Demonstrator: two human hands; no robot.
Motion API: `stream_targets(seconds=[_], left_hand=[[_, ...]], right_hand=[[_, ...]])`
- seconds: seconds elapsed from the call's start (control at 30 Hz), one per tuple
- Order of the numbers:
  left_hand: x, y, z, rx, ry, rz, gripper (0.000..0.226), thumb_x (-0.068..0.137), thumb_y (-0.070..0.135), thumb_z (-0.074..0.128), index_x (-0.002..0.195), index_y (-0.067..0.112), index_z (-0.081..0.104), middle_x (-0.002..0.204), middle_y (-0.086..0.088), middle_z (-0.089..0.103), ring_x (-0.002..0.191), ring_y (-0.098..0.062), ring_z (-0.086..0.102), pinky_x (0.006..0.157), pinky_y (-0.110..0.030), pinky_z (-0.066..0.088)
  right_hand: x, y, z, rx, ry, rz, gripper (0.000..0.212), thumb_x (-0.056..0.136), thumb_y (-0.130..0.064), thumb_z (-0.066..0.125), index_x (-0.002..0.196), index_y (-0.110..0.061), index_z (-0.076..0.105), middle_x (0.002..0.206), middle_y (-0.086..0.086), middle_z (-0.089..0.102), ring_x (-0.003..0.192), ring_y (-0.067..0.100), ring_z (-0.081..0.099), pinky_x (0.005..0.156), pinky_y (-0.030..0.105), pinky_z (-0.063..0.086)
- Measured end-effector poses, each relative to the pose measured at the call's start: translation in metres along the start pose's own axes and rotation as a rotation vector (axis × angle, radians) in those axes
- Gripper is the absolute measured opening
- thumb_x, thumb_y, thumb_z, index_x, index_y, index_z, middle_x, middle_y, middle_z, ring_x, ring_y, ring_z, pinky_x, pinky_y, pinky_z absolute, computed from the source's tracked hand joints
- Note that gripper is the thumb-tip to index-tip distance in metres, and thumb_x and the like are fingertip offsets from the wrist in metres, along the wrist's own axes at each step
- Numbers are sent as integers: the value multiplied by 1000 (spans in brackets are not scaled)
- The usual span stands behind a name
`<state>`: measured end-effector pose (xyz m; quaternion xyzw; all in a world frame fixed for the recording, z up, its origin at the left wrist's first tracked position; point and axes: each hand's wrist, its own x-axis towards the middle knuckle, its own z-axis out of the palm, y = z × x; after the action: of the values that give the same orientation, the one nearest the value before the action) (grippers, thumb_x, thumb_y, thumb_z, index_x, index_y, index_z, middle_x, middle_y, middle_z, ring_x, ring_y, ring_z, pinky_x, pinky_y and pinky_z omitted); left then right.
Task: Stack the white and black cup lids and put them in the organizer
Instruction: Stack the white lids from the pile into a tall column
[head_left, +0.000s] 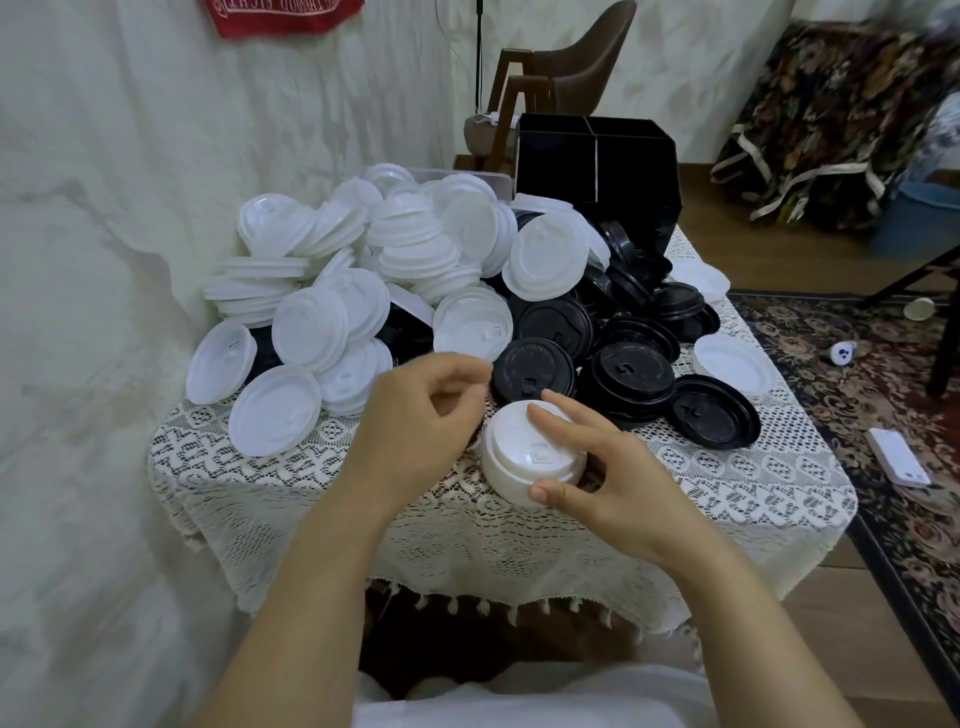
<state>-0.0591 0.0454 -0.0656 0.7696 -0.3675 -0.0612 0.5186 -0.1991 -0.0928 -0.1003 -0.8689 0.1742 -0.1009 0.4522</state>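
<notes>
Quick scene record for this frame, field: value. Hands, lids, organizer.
left hand: fingers curled beside the white lid stack, nothing seen in it
right hand: grips the stack, thumb near side, fingers on top
white lids: loose heap, table left
black lids: loose heap, table right
organizer: black, divided, behind the heaps

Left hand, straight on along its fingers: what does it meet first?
Likely the black lid just past the left hand's curled fingertips, behind the white lid stack; depth is unclear.
</notes>
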Motion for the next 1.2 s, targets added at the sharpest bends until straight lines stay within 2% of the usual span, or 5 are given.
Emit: stream_targets(seconds=[0.1,0.2,0.43,0.73,1.2], left_hand=[[7,-7,6,247,91,120,24,89,7,58,110,13,70,117,8,61,104,4,53,94,-5,33],[15,-18,14,581,-21,146,33,93,13,50,121,17,66,138,1,50,131,-11,38,118,-38,6],[27,-17,19,747,-147,89,41,97,19,38,135,22,53,142,10,45,138,-7,28,116,-43,-12],[29,-7,16,90,266,281,30,82,-4,62,106,13,70,106,11,60,103,-6,57,92,-21,47],[23,8,-3,-705,93,-77,28,75,12,65,100,24,66,88,7,70,88,-13,64,79,-26,52]], right_hand=[[0,0,0,22,-4,-3,69,81,-24,79,141,-35,46,151,-30,28,139,-2,29,115,27,32],[-1,1,0,18,1,0,69,80,-26,79,140,-38,47,150,-32,27,138,-4,29,113,24,32],[-1,3,0,17,0,-4,67,81,-29,79,139,-42,47,150,-34,26,137,-8,27,111,20,29],[-2,5,1,21,29,-25,66,80,-26,79,135,-45,48,147,-36,29,128,-17,31,91,-3,28],[-5,-1,-9,139,304,-204,67,72,-66,67,133,-50,42,143,-28,42,136,-7,36,114,23,32]])
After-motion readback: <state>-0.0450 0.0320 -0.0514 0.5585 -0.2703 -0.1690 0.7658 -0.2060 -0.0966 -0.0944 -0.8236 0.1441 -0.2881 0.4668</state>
